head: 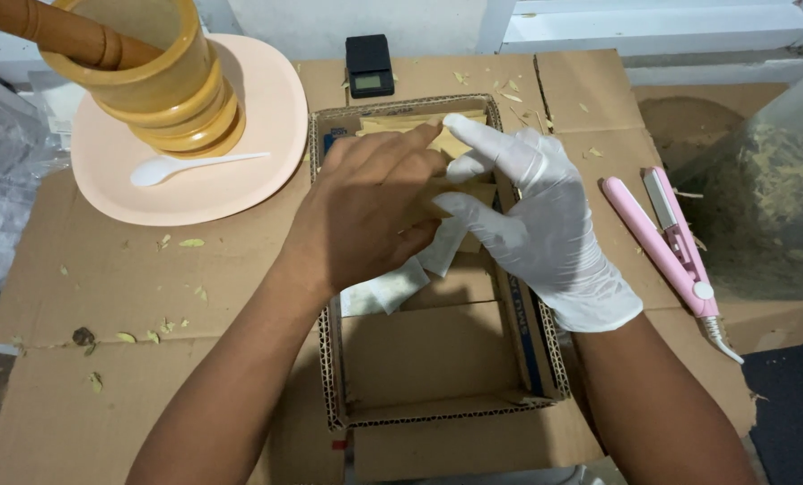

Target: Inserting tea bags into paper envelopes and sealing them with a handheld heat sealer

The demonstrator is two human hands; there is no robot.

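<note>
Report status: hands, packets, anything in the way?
Left hand bare, right hand gloved, both over the cardboard tray. Fingers on white packets; grip unclear. Pink sealer lies to the right, clear.
</note>
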